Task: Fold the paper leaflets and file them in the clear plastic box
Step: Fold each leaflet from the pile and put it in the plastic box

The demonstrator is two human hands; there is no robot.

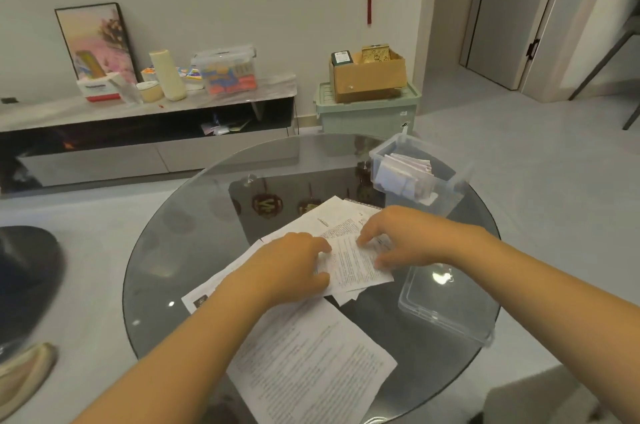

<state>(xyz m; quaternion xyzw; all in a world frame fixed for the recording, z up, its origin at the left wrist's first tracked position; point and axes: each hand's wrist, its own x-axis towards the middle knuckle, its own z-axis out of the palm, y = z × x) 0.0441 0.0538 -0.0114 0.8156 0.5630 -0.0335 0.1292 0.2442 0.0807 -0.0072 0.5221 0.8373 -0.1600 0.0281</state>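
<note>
A small printed leaflet (355,262) lies on top of a loose pile of white leaflets (311,364) on the round glass table (194,236). My left hand (291,267) grips its left edge with curled fingers and thumb. My right hand (398,240) pinches its right side, fingertips pressed on the sheet. The clear plastic box (446,195) stands at the table's far right, with several folded leaflets (405,174) upright inside. Its clear lid (446,305) lies flat on the table at the right.
A dark chair (24,271) stands left of the table. Behind it are a low TV cabinet (145,111) with clutter, a green storage bin (367,115) and a cardboard box (367,77) on it.
</note>
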